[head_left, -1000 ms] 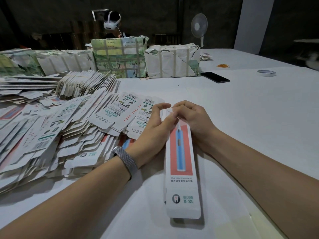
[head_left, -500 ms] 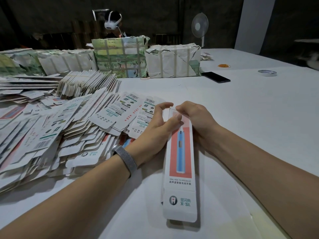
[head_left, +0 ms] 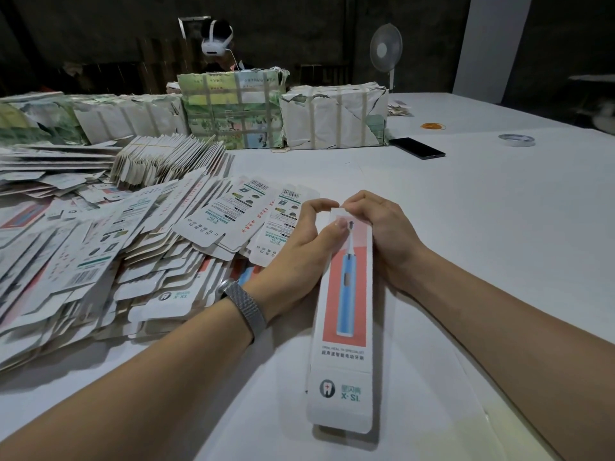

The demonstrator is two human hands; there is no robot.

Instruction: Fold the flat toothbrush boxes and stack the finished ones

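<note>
Toothbrush box [head_left: 344, 314]: printed card, smooth, slight sheen. Flat boxes [head_left: 100, 261]: same card. Tabletop [head_left: 482, 227]: matt white. Wristband [head_left: 248, 307]: woven metal mesh. Bundles [head_left: 332, 118]: torn paper wrap, taped.

A black phone [head_left: 416, 148] lay on the white table [head_left: 499, 227] near a roll of tape [head_left: 516, 139] and an orange ring [head_left: 432, 126], while strapped paper-wrapped bundles [head_left: 333, 118] and a standing fan [head_left: 386, 49] stood behind.
</note>
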